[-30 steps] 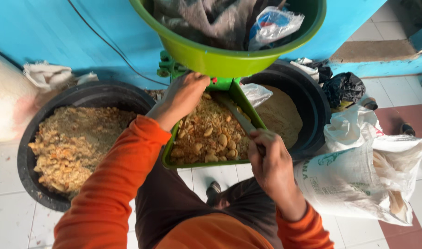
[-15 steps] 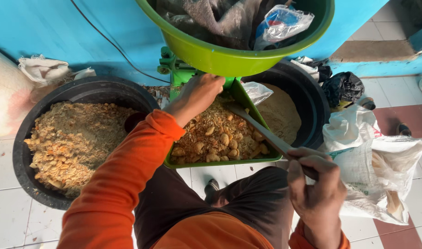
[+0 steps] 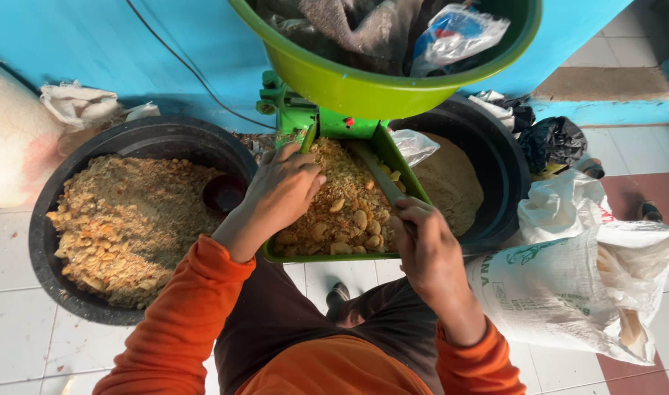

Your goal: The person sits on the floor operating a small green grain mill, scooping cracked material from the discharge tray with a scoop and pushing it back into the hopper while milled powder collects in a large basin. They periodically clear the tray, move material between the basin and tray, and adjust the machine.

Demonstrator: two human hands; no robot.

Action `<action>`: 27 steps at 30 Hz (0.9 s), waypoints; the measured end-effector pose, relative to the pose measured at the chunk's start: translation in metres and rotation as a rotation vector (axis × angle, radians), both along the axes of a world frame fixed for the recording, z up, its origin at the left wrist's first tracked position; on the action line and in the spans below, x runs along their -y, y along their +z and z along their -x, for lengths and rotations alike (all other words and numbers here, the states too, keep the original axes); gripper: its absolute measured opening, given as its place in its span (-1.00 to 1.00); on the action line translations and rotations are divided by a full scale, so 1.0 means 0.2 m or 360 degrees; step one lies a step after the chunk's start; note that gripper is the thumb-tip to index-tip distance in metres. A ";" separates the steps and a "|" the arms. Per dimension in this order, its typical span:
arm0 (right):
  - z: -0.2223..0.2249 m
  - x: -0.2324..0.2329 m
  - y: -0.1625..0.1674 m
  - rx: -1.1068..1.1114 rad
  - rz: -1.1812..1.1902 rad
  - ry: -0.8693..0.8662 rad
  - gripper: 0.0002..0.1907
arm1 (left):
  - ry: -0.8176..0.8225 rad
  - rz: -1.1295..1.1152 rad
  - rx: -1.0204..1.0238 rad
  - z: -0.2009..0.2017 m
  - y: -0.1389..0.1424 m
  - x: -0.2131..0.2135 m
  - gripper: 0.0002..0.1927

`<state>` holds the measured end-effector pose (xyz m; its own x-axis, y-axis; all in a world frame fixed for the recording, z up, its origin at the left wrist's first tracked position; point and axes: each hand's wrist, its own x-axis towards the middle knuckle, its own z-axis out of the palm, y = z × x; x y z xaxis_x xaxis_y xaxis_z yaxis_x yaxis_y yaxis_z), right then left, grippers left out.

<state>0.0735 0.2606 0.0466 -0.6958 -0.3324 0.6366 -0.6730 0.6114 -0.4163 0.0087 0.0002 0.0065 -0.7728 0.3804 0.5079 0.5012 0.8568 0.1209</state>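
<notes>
The green tray (image 3: 415,192) is bounded overhead by the green basin (image 3: 364,88), leaving only a low gap above the crumbs. Black tubs (image 3: 141,139) flank it left and right (image 3: 506,175). Approach is open from the near edge; a white sack (image 3: 568,285) crowds the right side.

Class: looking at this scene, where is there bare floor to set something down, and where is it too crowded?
Bare white floor tiles lie left of the left black tub, and below the white sack. It is crowded around the green tray, where the left hand and right hand work.
</notes>
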 end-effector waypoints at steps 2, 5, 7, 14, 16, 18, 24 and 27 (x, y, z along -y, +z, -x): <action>-0.01 0.01 -0.01 -0.0018 -0.0027 0.0002 -0.78 | -0.0013 0.0050 0.0057 0.00 -0.01 0.01 -0.75; -0.05 -0.03 0.03 0.0041 0.0048 -0.0149 -0.79 | 0.0048 0.0240 0.0466 0.12 -0.03 0.01 -0.71; -0.10 -0.11 0.10 0.0157 0.0175 -0.0246 -0.80 | 0.0009 0.0365 0.0661 0.25 -0.05 -0.02 -0.75; -0.18 -0.28 0.19 0.0177 0.0293 -0.0321 -0.81 | 0.0214 0.0459 0.1498 0.63 -0.01 -0.25 -0.78; -0.21 -0.30 0.20 0.0268 0.0436 -0.0310 -0.81 | 0.0252 0.0414 0.1642 0.66 0.00 -0.29 -0.75; -0.22 -0.31 0.22 0.0272 0.0426 -0.0296 -0.81 | 0.0250 0.0272 0.1750 0.67 -0.01 -0.28 -0.73; -0.10 -0.18 0.21 0.0092 0.0151 -0.0171 -0.80 | 0.0389 0.0119 0.1764 0.63 -0.05 -0.20 -0.75; -0.05 -0.10 0.13 0.0023 0.0009 -0.0013 -0.81 | 0.0377 0.0056 0.1757 0.58 -0.05 -0.19 -0.74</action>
